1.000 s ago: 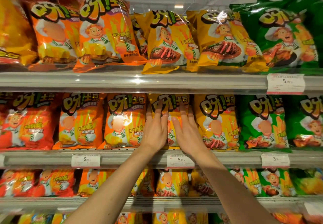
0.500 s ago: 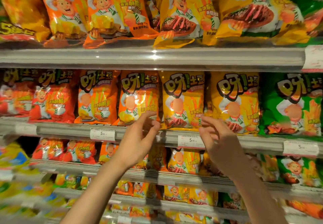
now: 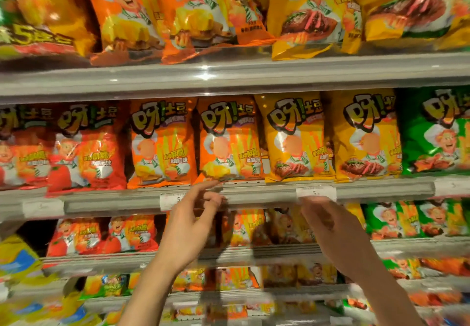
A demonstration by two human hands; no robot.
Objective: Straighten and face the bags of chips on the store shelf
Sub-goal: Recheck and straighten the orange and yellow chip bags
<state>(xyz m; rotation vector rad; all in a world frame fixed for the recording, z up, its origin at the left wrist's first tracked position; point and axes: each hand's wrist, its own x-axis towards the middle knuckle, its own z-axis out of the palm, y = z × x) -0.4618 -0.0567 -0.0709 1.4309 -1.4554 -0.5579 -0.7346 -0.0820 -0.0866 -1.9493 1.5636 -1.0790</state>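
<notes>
Chip bags stand in a row on the middle shelf (image 3: 254, 193): red bags (image 3: 86, 147) at left, two orange bags (image 3: 162, 142), a yellow bag (image 3: 295, 137) and a second yellow one (image 3: 366, 135), then a green bag (image 3: 437, 130). All face forward. My left hand (image 3: 190, 226) hovers below the second orange bag (image 3: 229, 140), fingers loosely spread, index tip near the shelf's front lip. My right hand (image 3: 333, 229) hangs below the yellow bags, fingers relaxed, in front of the lower shelf. Neither hand holds anything.
The top shelf (image 3: 229, 76) carries orange and yellow bags (image 3: 305, 13) leaning over its edge. Lower shelves (image 3: 254, 252) hold smaller red, orange, yellow and green bags. White price tags (image 3: 316, 192) sit on the shelf rails. Blurred blue-yellow bags (image 3: 17, 259) fill the lower left.
Both hands have come off the yellow bag on the middle shelf and dropped below its front rail. The view has shifted down and to the left.
</notes>
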